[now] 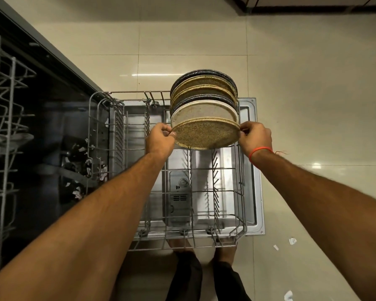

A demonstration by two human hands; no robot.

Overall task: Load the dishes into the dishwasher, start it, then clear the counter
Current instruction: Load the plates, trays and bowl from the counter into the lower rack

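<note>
A speckled tan plate [204, 135] stands on edge in the pulled-out lower rack [240, 192] of the dishwasher. My left hand [160, 139] pinches its left rim and my right hand [255, 136] pinches its right rim. Behind it several more plates [204, 94], tan, dark blue and white, stand in a row in the rack's far right tines. The rest of the rack's tines hold nothing.
The rack sits over the open steel door [253, 161] with its detergent dispenser [179, 198]. The dark tub [59, 127] lies to the left, with the upper rack [4, 127] at the far left edge. My feet [204, 248] stand at the rack's near end. Paper scraps [292, 241] lie on the tiled floor.
</note>
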